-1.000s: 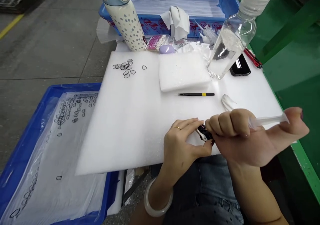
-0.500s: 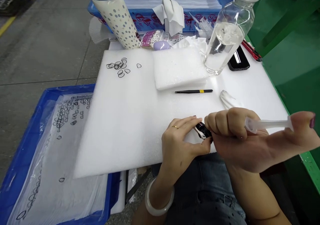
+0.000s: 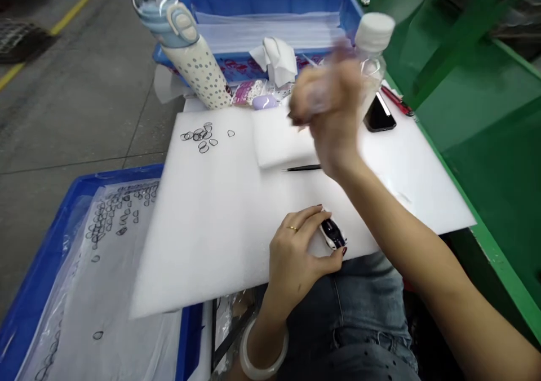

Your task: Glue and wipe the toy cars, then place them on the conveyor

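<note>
My left hand [image 3: 296, 251], wearing a ring and a white bangle, grips a small black-and-white toy car [image 3: 332, 233] between thumb and fingers at the front edge of the white foam board [image 3: 203, 217]. Motion blurs my right hand [image 3: 327, 110], raised above the foam block in front of the clear bottle. Its fingers are curled round a translucent plastic syringe [image 3: 319, 96], mostly hidden in the fist. Under the right forearm, black tweezers [image 3: 303, 168] lie partly covered on the board.
Thin black rings [image 3: 198, 136] lie on the board's left. More rings rest on a plastic sheet in a blue tray [image 3: 76, 200]. Along the back stand a dotted bottle [image 3: 196, 68], a white foam block [image 3: 274, 141], a capped clear bottle [image 3: 374, 60] and a phone [image 3: 380, 113].
My right hand has left the toy car and swung up and left over the foam block, syringe still in its fist. My left hand keeps the car. The camera view has shifted.
</note>
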`<state>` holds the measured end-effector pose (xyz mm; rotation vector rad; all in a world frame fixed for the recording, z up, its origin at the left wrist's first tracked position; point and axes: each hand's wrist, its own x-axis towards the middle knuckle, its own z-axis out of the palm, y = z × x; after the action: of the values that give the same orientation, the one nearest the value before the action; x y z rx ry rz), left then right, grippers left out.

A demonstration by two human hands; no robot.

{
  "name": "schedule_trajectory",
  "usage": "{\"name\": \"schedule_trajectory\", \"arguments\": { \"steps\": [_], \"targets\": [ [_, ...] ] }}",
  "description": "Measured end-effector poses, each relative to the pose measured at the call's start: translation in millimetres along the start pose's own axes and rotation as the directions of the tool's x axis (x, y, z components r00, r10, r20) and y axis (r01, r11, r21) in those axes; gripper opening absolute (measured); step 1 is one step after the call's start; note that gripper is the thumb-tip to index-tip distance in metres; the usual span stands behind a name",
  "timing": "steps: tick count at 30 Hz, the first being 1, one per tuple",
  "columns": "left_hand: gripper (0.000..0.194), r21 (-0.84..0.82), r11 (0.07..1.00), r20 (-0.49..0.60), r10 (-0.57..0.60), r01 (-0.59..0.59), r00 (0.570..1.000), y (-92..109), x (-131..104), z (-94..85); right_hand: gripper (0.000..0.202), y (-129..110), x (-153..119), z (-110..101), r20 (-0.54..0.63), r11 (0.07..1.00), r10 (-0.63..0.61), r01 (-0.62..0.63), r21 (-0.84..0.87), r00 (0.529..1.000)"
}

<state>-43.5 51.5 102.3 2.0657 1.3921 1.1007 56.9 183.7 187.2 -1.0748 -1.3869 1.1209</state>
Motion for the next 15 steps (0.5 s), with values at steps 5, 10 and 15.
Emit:
{"name": "schedule_trajectory", "arguments": {
  "steps": [5, 10, 15],
  "targets": [
    [0.046, 0.099, 0.992, 0.033, 0.077, -0.080, 0.996, -3.6, -3.6, 1.0, 0.048, 22.8, 0.8, -34.9, -0.169, 0.949, -0.215, 0.165, -0.268, 0.962],
    [0.042, 0.136, 0.986, 0.021, 0.098, -0.100, 0.995, -0.5, -2.6, 9.7, 0.031, 24.4, -65.7, -101.0, -0.302, 0.663, -0.225, -0.082, -0.744, 0.926],
    [0.043, -0.107, 0.991, 0.086, 0.092, -0.083, 0.992, -1.9, -14.7, -28.5, 0.011, 45.0, -76.5, -120.1, -0.123, 0.606, -0.078, -0.051, -0.794, 0.989]
  ]
}}
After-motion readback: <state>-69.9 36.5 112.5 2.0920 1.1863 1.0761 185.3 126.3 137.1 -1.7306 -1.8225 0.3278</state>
